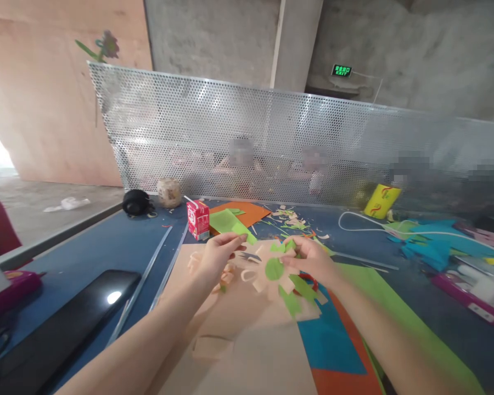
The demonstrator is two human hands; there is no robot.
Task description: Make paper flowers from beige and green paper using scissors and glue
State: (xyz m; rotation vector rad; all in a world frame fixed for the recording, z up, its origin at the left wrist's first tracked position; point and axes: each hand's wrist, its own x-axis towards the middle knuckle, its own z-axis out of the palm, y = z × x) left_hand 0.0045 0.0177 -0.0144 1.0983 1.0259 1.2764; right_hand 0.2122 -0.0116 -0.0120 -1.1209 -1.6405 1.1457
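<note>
My left hand (224, 249) is closed in a pinch on a light green paper strip (247, 235) above the beige paper sheets (251, 340). In my right hand (310, 257), thumb and fingers grip the edge of a paper flower (274, 269). The flower has a round green centre with beige and green petals around it. Beneath it lie green paper pieces (288, 300) and beige ones. Red scissor handles (309, 282) show partly under the right hand. Curled beige paper pieces (228, 274) rest beside my left wrist.
Blue (333, 340), orange and green sheets (395, 296) lie right of the beige stack. A pink drink carton (198, 219) with a straw stands behind my left hand. Paper scraps (292, 219) litter the back. A black phone-like slab (78, 323) lies left. A perforated metal screen (214, 131) borders the table.
</note>
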